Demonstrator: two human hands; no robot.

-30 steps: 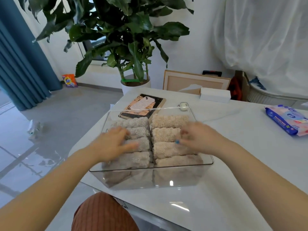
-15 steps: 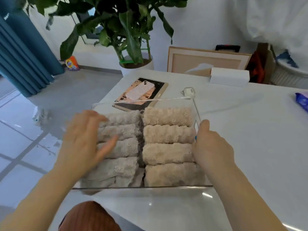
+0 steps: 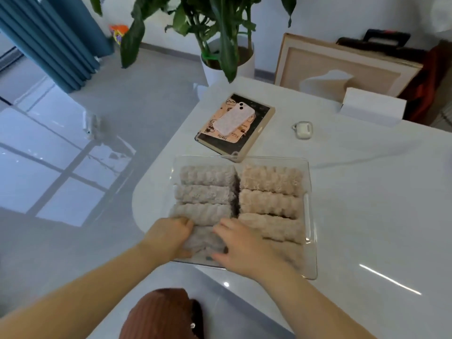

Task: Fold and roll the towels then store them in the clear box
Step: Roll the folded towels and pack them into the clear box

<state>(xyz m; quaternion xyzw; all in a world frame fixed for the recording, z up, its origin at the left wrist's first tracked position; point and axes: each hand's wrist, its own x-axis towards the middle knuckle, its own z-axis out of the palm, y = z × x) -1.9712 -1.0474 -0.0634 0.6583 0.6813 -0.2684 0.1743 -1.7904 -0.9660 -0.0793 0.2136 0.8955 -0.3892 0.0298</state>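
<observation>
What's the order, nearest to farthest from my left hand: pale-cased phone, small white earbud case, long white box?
From the left hand, in the head view:
1. Pale-cased phone, ahead and slightly right.
2. Small white earbud case, farther right.
3. Long white box, far right, at the back.

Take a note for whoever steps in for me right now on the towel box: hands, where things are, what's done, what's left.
Left hand: holds the left end of the nearest grey roll.
Right hand: holds its right end.
Clear box on the white table: four grey rolls in its left column, four beige rolls in its right.
Done: every towel in view is rolled and boxed.
Left: probably just seat that nearest roll and let go.
</observation>
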